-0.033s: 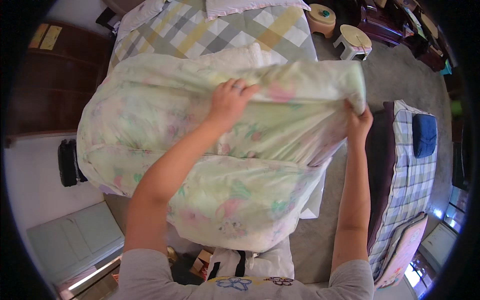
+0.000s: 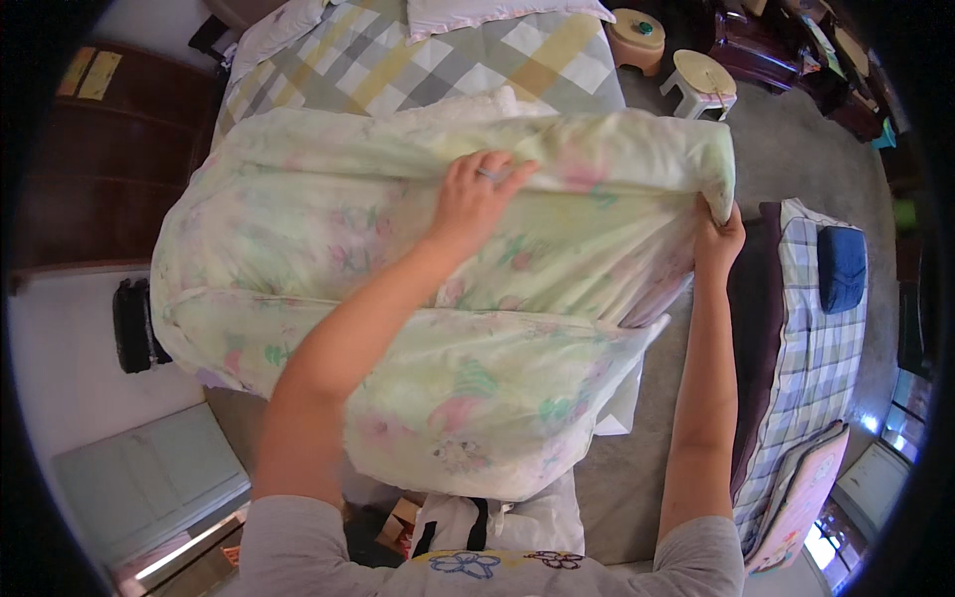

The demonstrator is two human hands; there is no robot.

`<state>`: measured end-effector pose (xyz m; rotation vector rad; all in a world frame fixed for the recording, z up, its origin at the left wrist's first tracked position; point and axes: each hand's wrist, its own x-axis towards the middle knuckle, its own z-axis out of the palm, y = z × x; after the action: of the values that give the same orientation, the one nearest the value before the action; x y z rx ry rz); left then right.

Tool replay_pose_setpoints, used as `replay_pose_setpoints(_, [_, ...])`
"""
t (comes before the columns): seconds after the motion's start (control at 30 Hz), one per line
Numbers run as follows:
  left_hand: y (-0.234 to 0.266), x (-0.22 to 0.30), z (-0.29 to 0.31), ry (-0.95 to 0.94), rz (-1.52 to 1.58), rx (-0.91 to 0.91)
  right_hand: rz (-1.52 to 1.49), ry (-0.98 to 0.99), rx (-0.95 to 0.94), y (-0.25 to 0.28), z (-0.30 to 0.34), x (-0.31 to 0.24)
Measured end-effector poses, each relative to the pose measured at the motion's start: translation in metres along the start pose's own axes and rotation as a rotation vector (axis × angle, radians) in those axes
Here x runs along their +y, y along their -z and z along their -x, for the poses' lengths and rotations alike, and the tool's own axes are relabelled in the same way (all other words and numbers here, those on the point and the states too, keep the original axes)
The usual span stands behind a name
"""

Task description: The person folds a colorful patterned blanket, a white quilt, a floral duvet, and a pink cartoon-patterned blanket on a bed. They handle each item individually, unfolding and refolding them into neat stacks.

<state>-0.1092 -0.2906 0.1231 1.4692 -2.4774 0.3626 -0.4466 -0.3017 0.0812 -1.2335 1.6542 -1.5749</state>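
A pale green floral quilt [image 2: 468, 388] lies spread over the foot of the bed and hangs toward me, its far edge turned over in a long fold. At the quilt's right end, my right hand [image 2: 718, 242] is closed round the corner of that fold, thumb on the near side. My left hand [image 2: 480, 199], with a ring on one finger, lies on the fold near the middle, its fingers bent over the cloth and thumb pointing right. Some of its fingertips are hidden. Creases run from the middle of the quilt toward my right hand.
Beyond the quilt is the bed's checked sheet [image 2: 398, 70] with a pillow [image 2: 507, 12]. A stool [image 2: 704, 75] and a tan lidded bucket [image 2: 637, 40] stand at the far right. A plaid-covered bed [image 2: 821, 338] runs along the right. White bags [image 2: 542, 522] sit below the quilt.
My left hand has slid a little to the right along the fold, its thumb reaching out further. The quilt's right corner has shifted slightly right with my right hand.
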Motion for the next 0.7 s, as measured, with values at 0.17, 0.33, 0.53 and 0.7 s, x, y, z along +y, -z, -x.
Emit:
replay_pose_setpoints(0.17, [-0.033,0.048,0.003,0.226,0.052,-0.317,0.281,-0.091,0.111,0.021,-0.017,0.130])
replay_pose_setpoints(0.33, [-0.062,0.043,0.066,0.363,0.354,-0.763,-0.505,-0.878,-0.110,0.006,-0.017,0.147])
replay_pose_setpoints(0.53, [-0.079,-0.015,0.083,0.551,0.653,-0.077,-0.347,-0.548,-0.465,-0.008,0.049,-0.017])
replay_pose_setpoints(0.7, [0.029,-0.043,0.048,0.452,0.140,0.215,0.211,0.224,-1.317,0.045,0.167,-0.040])
